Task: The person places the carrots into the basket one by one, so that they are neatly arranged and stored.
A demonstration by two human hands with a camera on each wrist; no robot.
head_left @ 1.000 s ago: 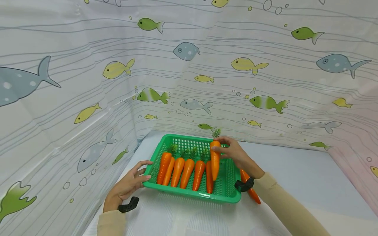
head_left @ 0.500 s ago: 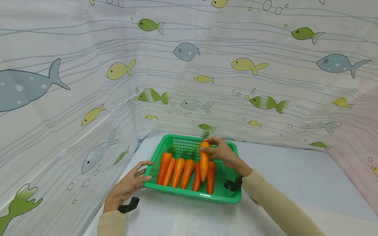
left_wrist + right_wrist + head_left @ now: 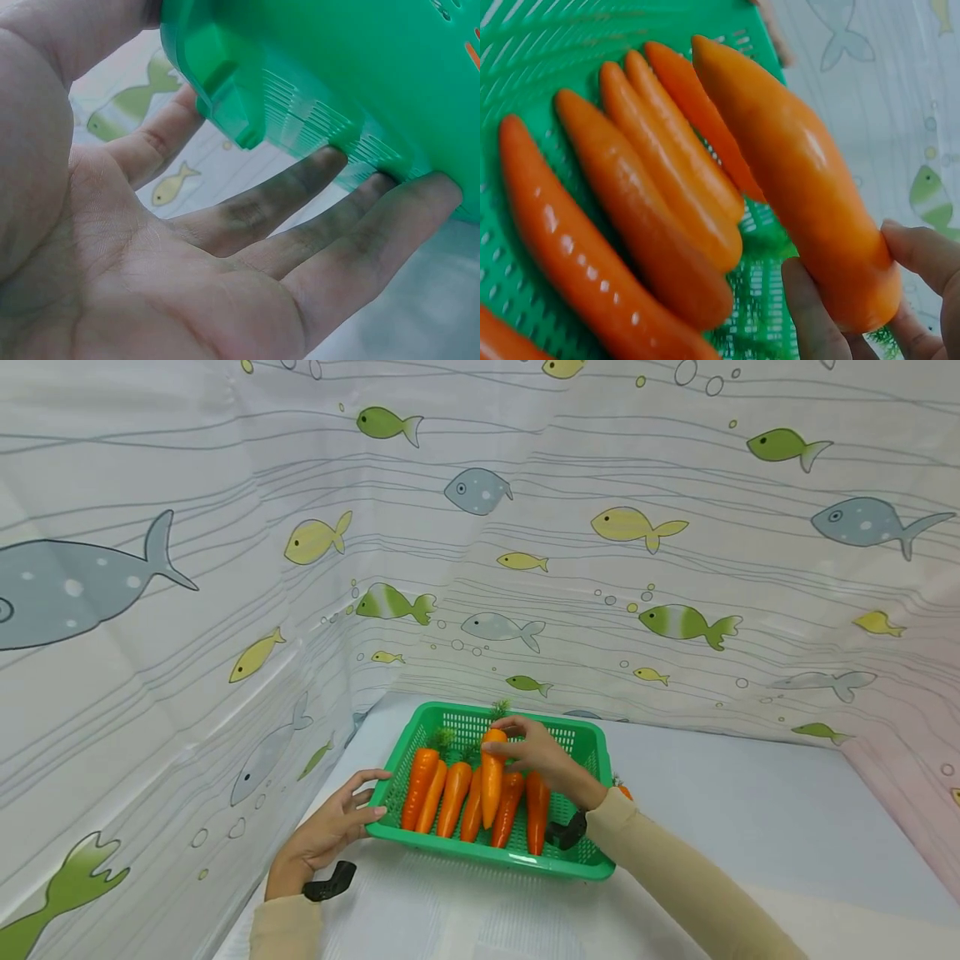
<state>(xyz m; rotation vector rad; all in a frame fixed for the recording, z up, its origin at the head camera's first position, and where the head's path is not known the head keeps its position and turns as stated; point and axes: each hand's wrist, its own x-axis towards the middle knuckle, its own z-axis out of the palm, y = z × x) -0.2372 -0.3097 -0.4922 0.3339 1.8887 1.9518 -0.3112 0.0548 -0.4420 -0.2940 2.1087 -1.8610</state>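
Observation:
The green plastic basket (image 3: 495, 852) stands on the white surface, with several orange carrots (image 3: 453, 797) lying side by side in it, some with green leafy tops. My right hand (image 3: 536, 756) pinches one carrot (image 3: 491, 781) by its thick end, above the others. In the right wrist view, thumb and fingers flank that end of the held carrot (image 3: 802, 172), tip pointing away. My left hand (image 3: 333, 827) touches the basket's left end; in the left wrist view, its nearly straight fingers (image 3: 255, 217) meet the underside of the basket (image 3: 330, 67). The thumb tip is cut off there.
Another carrot (image 3: 624, 792) lies outside the basket on the right, mostly hidden by my right arm. White sheets (image 3: 570, 552) printed with fish rise behind and to the left. Black wrist cameras (image 3: 330, 882) sit on both wrists.
My right hand has carried the held carrot leftward over the basket, across the row of carrots. My left hand has stayed at the basket's left end.

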